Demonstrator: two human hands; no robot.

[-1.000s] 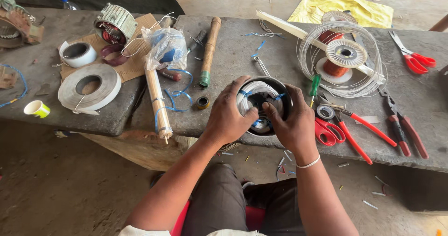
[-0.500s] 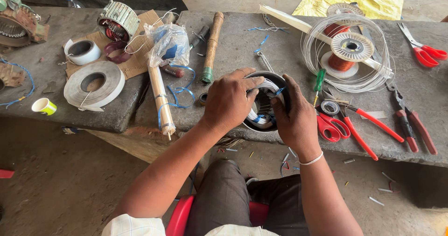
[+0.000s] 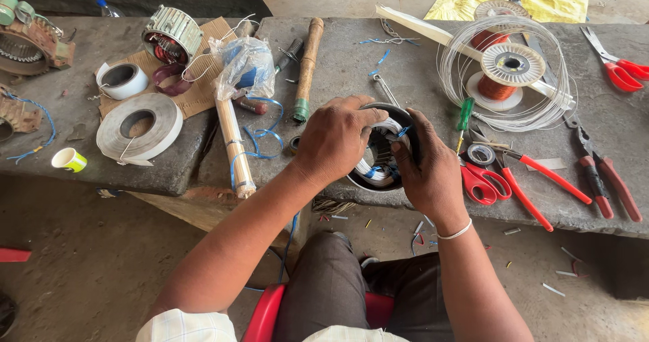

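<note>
Since half a second ago the two hands have hardly shifted; they stay cupped on the round black motor ring [image 3: 378, 149] at the near edge of the bench [image 3: 405, 71], and only the view has slid a little. The left hand [image 3: 334, 139] is curled over the ring's rim, fingers pressed onto the white winding inside. The right hand [image 3: 429, 173] grips the other side, thumb hooked into the bore by the blue ties. To my eye the work goes best with the ring braced flat and the fingers pushing evenly, since it sits close to the bench's lip above the lap.

Just right lie the red scissors [image 3: 483, 180] and red-handled pliers [image 3: 547, 183], near enough to snag a wrist. Left, a bundle of sticks [image 3: 233, 142] overhangs the edge. Farther back, the wire spool [image 3: 510, 68] and wooden handle [image 3: 307, 65] leave a bare strip of bench between them.
</note>
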